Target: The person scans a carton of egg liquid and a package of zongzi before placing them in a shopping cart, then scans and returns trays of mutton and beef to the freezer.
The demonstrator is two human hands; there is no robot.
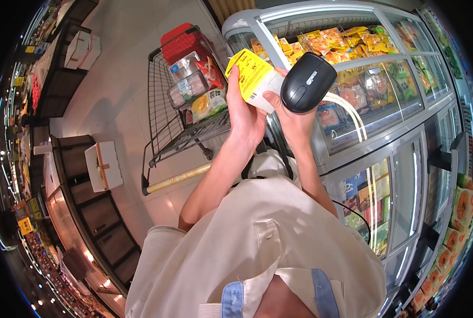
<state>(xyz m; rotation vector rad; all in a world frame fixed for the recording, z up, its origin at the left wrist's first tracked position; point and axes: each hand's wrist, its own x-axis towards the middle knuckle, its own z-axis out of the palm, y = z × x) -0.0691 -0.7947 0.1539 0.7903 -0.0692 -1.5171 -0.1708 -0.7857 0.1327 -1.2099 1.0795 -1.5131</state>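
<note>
A yellow and white package [251, 79] is held up in front of me, with its printed yellow face showing. My left hand [242, 114] is closed round its left side, the thumb on the near edge. My right hand [295, 119] grips a black handheld scanner [308, 83], which hides most of its fingers. The right thumb rests at the package's right lower edge, beside the scanner. Part of the right hand also shows behind the package.
A wire shopping cart [159, 100] with bagged and boxed food stands at the left. Glass-topped freezers [374, 139] full of packets run along the right. An open white box [104, 167] and dark shelving [96, 212] are farther left.
</note>
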